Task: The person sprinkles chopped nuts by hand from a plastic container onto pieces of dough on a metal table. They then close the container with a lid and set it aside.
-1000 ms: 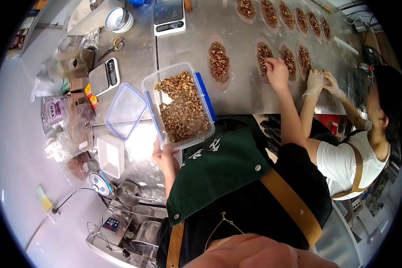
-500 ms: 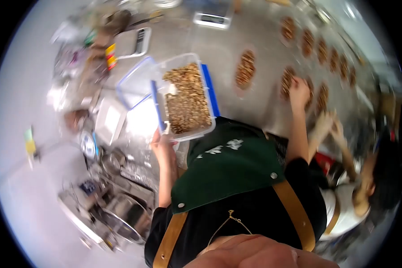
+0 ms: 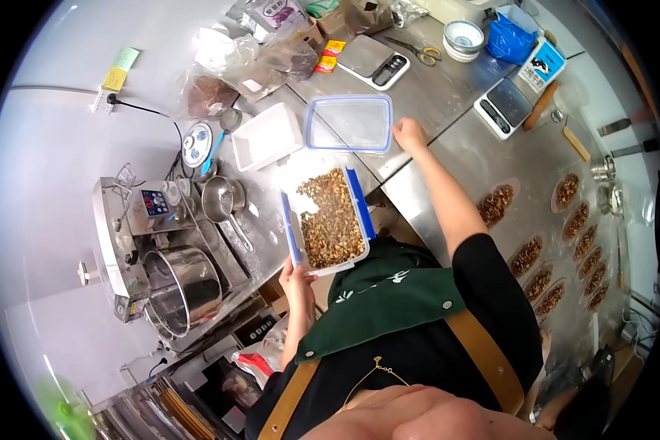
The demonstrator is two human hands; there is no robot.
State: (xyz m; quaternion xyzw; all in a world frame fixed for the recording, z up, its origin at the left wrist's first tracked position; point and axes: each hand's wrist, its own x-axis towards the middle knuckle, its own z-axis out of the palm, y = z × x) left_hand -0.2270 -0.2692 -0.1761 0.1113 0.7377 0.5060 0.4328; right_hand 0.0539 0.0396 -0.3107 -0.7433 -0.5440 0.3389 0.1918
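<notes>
My left hand (image 3: 298, 290) grips the near corner of a clear plastic food container (image 3: 292, 233) with blue side clips, its fingers partly hidden below the rim. Chopped nuts (image 3: 331, 235) fill much of the container, and a whitish patch shows at its upper left. At the right edge of the clear, blue-rimmed lid (image 3: 348, 123), my right hand (image 3: 411, 136) has its fingers closed on the rim. The lid lies beyond the container, beside a white tray (image 3: 268, 137).
Several nut-covered oval pieces (image 3: 496, 204) lie on the steel table at right. Two scales (image 3: 374, 61), scissors (image 3: 418, 51) and bowls (image 3: 463, 38) are farther back. On the left are a saucepan (image 3: 222, 198) and a mixer bowl (image 3: 183, 290). Part of another person shows lower right.
The view has swung left. My right hand has left the nut-covered pieces and now holds the lid's edge. The container remains in my left hand.
</notes>
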